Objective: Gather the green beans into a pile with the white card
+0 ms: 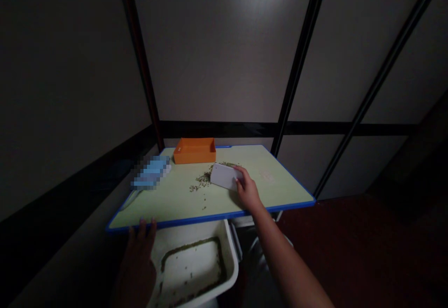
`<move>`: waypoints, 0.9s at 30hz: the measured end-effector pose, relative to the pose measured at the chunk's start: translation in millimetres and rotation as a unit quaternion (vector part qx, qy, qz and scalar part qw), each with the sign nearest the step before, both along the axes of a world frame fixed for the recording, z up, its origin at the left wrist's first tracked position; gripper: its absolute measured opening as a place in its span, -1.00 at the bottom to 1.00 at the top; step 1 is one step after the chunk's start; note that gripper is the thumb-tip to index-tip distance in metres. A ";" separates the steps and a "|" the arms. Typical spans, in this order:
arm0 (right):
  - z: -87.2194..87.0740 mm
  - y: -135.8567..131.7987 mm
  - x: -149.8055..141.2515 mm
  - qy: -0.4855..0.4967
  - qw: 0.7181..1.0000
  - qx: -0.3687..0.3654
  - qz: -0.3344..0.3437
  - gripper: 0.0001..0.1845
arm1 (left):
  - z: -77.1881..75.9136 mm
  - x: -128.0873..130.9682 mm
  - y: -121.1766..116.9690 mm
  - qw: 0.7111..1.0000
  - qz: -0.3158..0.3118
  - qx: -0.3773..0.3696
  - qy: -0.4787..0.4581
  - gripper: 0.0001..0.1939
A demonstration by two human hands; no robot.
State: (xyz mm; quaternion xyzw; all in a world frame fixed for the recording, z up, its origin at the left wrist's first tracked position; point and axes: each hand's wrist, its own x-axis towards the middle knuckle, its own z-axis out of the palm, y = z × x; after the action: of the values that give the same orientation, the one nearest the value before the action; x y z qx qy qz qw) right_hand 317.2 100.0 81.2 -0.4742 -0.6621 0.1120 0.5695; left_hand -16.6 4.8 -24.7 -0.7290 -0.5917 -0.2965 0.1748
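My right hand point(249, 191) grips a flat white scraper point(224, 176), thumb on the near face and fingers over the top edge. The scraper stands tilted on the pale yellow-green tabletop point(280, 184). Small greenish-brown bits point(202, 180) lie scattered to its left, with more just behind it. My left hand point(138, 259) is in shadow at the table's front edge, its fingers stretched out and the tips at the blue rim. Beside it, below the table edge, is a white plastic tub point(231, 256) with similar bits lying around its bottom.
An orange open box point(194, 158) stands at the table's back left. A blurred blue item point(151, 172) lies by the left edge. Panelled walls point(224, 65) close in behind and on the left. Dark red floor point(336, 247) shows at right.
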 end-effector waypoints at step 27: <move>-1.5 9.4 -0.9 -0.014 0.999 0.009 0.043 -0.57 | 1.3 3.5 -3.2 0.998 0.032 -0.034 -0.032 -0.12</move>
State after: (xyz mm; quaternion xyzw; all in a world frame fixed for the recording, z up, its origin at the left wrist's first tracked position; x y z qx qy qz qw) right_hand 316.3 109.4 79.7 -0.4412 -0.6907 0.1240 0.5593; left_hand -13.1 1.7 -23.5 -0.7055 -0.6293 -0.2942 0.1403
